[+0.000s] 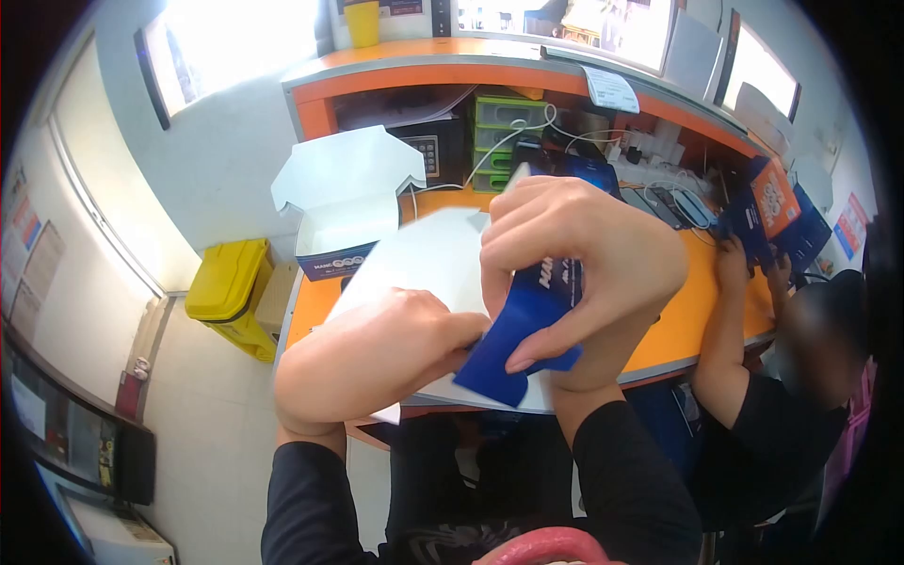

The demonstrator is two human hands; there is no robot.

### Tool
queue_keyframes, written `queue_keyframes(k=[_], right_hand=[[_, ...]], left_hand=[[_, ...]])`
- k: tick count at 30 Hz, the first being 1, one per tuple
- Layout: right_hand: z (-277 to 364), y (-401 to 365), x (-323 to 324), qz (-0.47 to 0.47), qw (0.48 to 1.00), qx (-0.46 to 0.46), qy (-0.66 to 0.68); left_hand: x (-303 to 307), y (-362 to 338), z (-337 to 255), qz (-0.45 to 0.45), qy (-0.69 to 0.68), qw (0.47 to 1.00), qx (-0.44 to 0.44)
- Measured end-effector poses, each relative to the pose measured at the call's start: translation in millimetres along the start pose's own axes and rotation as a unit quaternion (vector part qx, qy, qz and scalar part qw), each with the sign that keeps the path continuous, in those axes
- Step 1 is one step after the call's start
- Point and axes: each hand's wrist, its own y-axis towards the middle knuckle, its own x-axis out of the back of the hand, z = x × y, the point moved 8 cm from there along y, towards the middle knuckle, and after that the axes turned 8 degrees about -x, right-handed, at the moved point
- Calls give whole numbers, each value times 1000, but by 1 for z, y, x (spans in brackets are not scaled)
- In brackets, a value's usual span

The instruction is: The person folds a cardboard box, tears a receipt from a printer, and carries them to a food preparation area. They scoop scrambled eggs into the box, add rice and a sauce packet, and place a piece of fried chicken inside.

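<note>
Head camera view looks down at a long orange desk [692, 306]. Above the near edge of the desk, two bare hands hold a blue cardboard piece with white letters [516, 341] between them. The right hand [576, 262] is curled around the top of the blue cardboard piece with white letters and pinches it with thumb and fingers. The left hand [381, 350] is closed like a loose fist, and its fingertips grip the lower left side of the same piece. Both arms wear black sleeves.

A big white flat sheet [424, 256] lies on the desk under the hands. At the left end of the desk stands an open white box with a blue side [345, 215], its lid flaps up. A yellow plastic bin [229, 294] sits on the floor left of the desk. At the right end of the desk, another person's hand [733, 256] touches a blue and orange box [774, 201].
</note>
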Motion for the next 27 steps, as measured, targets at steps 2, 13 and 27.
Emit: queue_keyframes(k=[2,13,27], right_hand=[[3,-2,-2,1,999,-23,-37],[17,-26,49,-300,949,-34,-85],[6,20,29,-571,788,154,-168]], left_hand=[[4,0,4,-24,2,1000,1],[114,-111,-24,-569,230,783,-99],[111,-40,95,-640,-357,659,-169]])
